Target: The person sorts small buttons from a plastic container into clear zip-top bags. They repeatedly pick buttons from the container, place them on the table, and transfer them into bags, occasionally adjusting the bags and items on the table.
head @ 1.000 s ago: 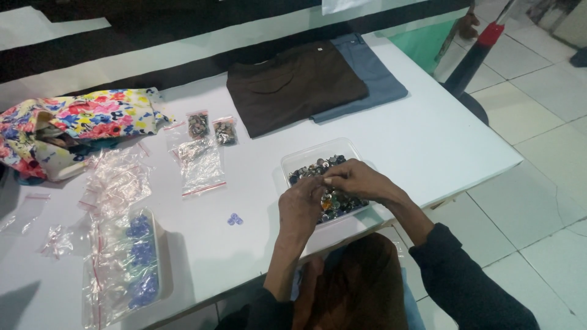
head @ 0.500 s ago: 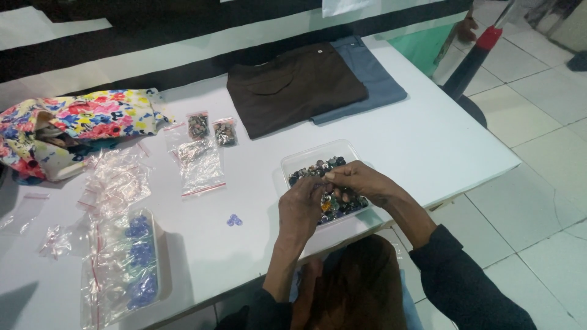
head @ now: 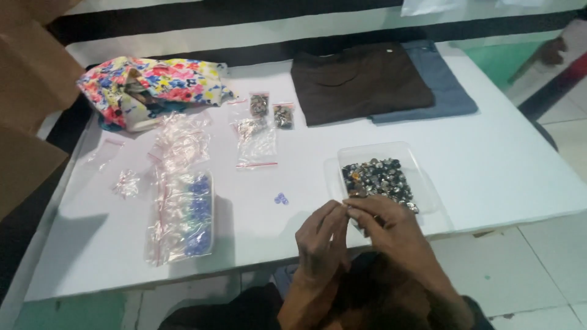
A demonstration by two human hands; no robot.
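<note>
Two hands raised together, left hand (head: pixel 321 241), right hand (head: pixel 388 229), fingertips (head: pixel 350 209) pinching near button tray (head: pixel 422 177)

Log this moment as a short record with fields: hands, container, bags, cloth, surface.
hands: left hand and right hand meet fingertip to fingertip at the table's near edge, pinching something too small to identify
container: clear plastic tray of small dark metallic pieces, just beyond the hands
bags: several clear zip bags, one with blue pieces
cloth: folded brown garment on a blue one; floral fabric
surface: white table
</note>
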